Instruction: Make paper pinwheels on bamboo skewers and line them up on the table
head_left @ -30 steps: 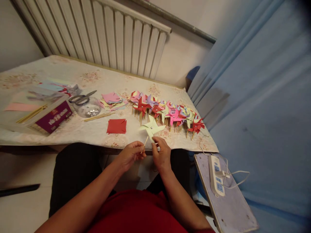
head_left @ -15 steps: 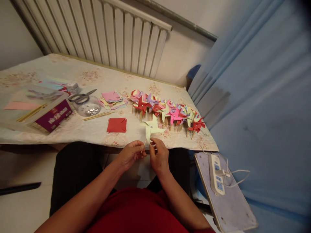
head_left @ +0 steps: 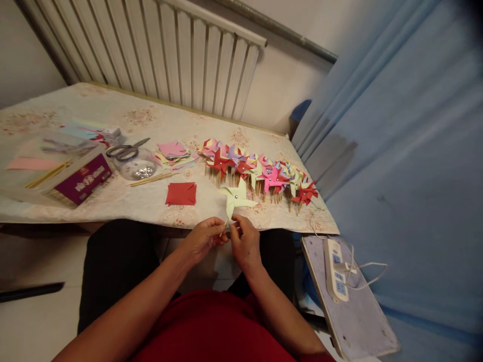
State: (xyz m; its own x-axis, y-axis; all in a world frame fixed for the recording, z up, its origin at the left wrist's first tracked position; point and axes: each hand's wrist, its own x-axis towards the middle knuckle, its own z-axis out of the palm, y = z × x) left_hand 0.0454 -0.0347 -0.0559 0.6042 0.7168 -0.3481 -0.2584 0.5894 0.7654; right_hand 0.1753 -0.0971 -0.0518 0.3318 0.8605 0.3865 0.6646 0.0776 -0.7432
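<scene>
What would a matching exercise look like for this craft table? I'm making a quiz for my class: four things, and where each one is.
Things:
1. pale green pinwheel
2. scissors
3. red paper square
4. power strip

Places:
A. across the clear tub
B. flat on the tablecloth, near the table's front edge
C. on the grey board right of the table
D. on a stick held by the left hand and right hand

Pairs: 1-D, 2-A, 3-B, 4-C
</scene>
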